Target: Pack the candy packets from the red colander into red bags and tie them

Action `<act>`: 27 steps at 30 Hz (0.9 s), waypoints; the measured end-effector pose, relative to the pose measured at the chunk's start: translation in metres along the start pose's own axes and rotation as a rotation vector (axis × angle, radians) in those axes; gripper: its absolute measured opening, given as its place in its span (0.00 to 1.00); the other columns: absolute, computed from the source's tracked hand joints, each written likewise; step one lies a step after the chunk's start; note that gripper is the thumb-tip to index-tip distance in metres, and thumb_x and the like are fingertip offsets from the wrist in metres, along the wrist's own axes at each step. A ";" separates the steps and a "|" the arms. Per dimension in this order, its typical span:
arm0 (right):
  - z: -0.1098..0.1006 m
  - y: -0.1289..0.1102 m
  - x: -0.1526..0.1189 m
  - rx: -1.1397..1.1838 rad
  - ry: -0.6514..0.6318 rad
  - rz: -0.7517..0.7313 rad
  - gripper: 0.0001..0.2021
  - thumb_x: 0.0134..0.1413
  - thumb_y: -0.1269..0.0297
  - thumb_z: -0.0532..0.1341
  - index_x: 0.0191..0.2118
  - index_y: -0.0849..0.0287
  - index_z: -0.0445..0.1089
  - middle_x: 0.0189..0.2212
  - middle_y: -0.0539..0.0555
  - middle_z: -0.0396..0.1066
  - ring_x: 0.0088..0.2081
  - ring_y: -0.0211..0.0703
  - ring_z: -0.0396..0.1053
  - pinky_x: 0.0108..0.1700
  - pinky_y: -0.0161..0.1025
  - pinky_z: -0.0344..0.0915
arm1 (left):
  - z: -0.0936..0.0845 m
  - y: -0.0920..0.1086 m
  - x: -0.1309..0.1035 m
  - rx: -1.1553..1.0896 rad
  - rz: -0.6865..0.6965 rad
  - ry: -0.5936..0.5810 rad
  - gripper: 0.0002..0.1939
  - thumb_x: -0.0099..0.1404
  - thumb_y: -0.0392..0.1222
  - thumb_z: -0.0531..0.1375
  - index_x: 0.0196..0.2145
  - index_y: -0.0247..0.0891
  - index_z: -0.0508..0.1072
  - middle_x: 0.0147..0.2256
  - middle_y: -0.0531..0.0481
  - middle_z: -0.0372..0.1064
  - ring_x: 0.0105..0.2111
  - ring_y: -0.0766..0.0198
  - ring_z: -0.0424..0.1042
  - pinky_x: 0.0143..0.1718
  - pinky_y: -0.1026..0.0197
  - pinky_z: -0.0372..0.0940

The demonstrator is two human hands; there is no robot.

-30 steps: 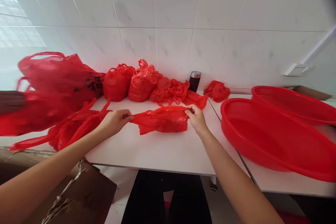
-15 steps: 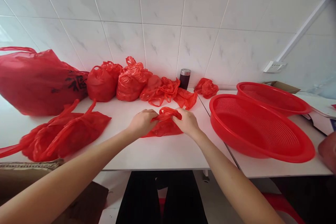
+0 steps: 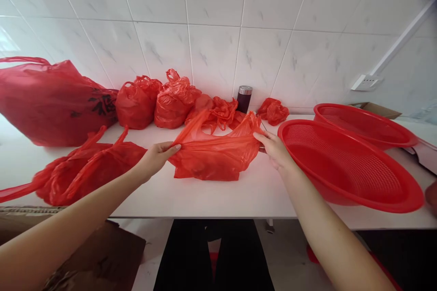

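Observation:
A thin red plastic bag (image 3: pixel 215 157) is spread wide between my two hands over the white table, its lower edge at the tabletop. My left hand (image 3: pixel 155 158) pinches its left side between thumb and fingers. On the opposite side my right hand (image 3: pixel 275 149) grips the bag, thumb in front and some fingertips hidden behind the plastic. The bag's handles stand up loosely at the top. Something darker shows faintly through its lower part, but I cannot make out what. Left of my left hand lies another red plastic bag (image 3: pixel 92 168) with long handles.
Along the tiled wall stand a large red bag (image 3: pixel 51 104), filled red bags (image 3: pixel 134 104), crumpled red bags (image 3: pixel 223 111) and a dark flask (image 3: pixel 244 99). Two red perforated baskets (image 3: pixel 344 168) occupy the right. A cardboard box (image 3: pixel 85 254) sits below the table's left front edge.
My hands have moved apart, left hand leftward and right hand rightward. The red bag, bunched between them before, is now stretched wide. The view has shifted slightly.

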State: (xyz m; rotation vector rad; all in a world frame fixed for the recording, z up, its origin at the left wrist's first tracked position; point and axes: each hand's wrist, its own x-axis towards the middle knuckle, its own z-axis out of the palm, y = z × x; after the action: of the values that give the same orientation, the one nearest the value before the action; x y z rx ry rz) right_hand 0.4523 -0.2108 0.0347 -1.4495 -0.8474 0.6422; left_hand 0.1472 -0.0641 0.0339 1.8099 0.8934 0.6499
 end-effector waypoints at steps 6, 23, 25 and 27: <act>0.022 -0.037 -0.032 -0.551 0.237 -0.813 0.10 0.58 0.62 0.58 0.46 0.54 0.64 0.45 0.54 0.69 0.48 0.44 0.67 0.52 0.44 0.62 | 0.018 0.043 -0.012 0.680 0.721 0.255 0.20 0.65 0.44 0.58 0.54 0.41 0.66 0.56 0.42 0.65 0.56 0.51 0.63 0.56 0.46 0.60; 0.025 -0.004 -0.089 -1.292 -0.671 -0.399 0.13 0.64 0.65 0.52 0.30 0.56 0.69 0.18 0.49 0.63 0.18 0.39 0.58 0.24 0.38 0.45 | -0.010 0.026 -0.030 1.093 0.264 -0.321 0.09 0.66 0.48 0.51 0.34 0.43 0.67 0.25 0.50 0.68 0.27 0.56 0.69 0.27 0.59 0.58; 0.025 -0.007 -0.088 -1.263 -0.565 -0.383 0.12 0.63 0.64 0.52 0.30 0.56 0.68 0.16 0.49 0.61 0.17 0.39 0.56 0.23 0.37 0.45 | -0.009 0.031 -0.040 1.074 0.344 -0.302 0.07 0.64 0.47 0.53 0.37 0.42 0.65 0.33 0.48 0.71 0.34 0.54 0.71 0.34 0.57 0.61; 0.033 -0.020 -0.091 -1.116 -0.464 -0.455 0.12 0.63 0.62 0.52 0.30 0.56 0.67 0.17 0.47 0.62 0.18 0.37 0.56 0.24 0.36 0.48 | 0.001 0.040 -0.048 1.004 0.514 -0.169 0.08 0.64 0.46 0.54 0.40 0.42 0.62 0.44 0.45 0.69 0.41 0.54 0.71 0.41 0.56 0.63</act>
State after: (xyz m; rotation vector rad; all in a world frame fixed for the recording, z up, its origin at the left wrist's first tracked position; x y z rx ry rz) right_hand 0.3712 -0.2671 0.0427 -1.9806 -2.0371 0.1033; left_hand 0.1317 -0.1137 0.0689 3.0053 0.6690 0.3401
